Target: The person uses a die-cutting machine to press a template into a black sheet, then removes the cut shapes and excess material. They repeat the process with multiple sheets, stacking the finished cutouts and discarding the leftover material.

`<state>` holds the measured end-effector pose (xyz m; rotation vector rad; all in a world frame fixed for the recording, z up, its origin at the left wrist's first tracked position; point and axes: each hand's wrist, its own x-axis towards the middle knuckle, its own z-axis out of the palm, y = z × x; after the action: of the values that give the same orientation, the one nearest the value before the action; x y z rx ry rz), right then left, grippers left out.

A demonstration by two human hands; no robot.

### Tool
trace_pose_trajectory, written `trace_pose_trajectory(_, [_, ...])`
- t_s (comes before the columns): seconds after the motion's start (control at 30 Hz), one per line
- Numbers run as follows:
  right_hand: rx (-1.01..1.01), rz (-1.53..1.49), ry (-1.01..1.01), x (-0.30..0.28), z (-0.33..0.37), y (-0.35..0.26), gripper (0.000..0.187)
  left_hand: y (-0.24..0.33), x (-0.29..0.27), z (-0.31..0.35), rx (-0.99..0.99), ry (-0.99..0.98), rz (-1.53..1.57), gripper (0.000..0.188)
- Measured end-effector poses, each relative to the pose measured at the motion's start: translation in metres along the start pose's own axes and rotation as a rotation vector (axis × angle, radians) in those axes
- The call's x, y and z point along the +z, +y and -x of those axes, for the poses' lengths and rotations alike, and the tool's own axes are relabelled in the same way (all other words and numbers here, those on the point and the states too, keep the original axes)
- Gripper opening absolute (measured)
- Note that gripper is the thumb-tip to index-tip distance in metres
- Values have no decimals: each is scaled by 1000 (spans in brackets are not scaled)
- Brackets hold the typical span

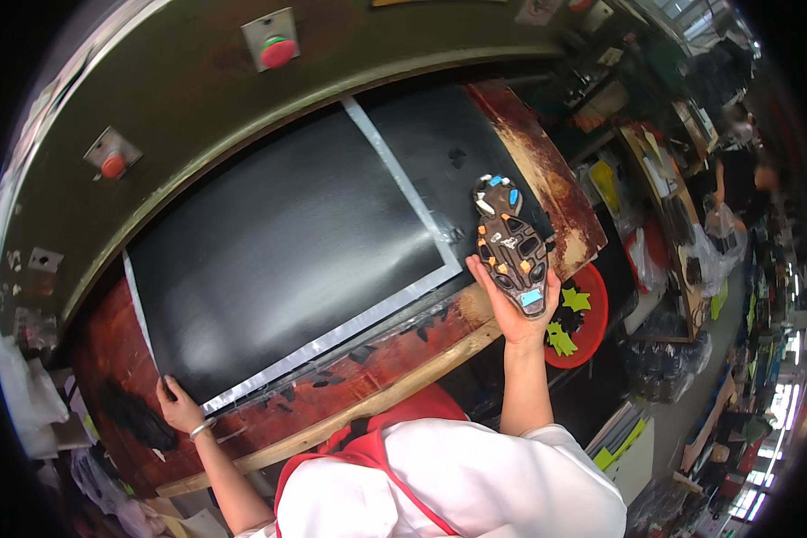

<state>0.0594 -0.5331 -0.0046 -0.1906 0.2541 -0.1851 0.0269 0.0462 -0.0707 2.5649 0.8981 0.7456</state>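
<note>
A large black sheet (pixel 278 242) edged with silver-grey strips lies on a dark red, worn board. My left hand (pixel 181 408), with a band at the wrist, is closed on the sheet's near left corner. Over the right end of the board, my right hand (pixel 516 309) holds a sole-shaped cutting die (pixel 509 242) by its near end, thumb and fingers on either side. The die is dark, with open cells and small orange, blue and white blocks on its face. Its underside is hidden.
A red basin (pixel 592 336) with yellow-green and black cut pieces stands right of my right forearm. Black scraps (pixel 359 352) lie along the board's near strip. Beyond the sheet, a green machine beam (pixel 188 99) carries red push buttons. Cluttered shelves (pixel 663 197) stand to the right.
</note>
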Motion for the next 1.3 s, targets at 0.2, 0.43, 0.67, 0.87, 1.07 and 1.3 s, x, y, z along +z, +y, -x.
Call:
trace_pose_trajectory(0.2, [11,466,-199,39,39,65,88,14,-1,12,8,8,-16,38])
trace_pose_trajectory(0.43, [97,1302,-466,80,38,203,108,16,-11,19,307,41,179,42])
trace_pose_trajectory(0.67, [-166,1813,-831,63,28,398,87,16,-12,18,329,-17,246,36])
trace_pose_trajectory(0.87, [-465,1968,-848,59,27,440,90,19,1,4,333,-67,277,32])
trace_pose_trajectory(1.07, [-415,1948,-1000,72,-29,437,104,35,24,-39,326,-71,215,32])
trace_pose_trajectory(1.3, [-568,1728,-325,113,-163,331,76,51,27,-82,233,-249,189,37])
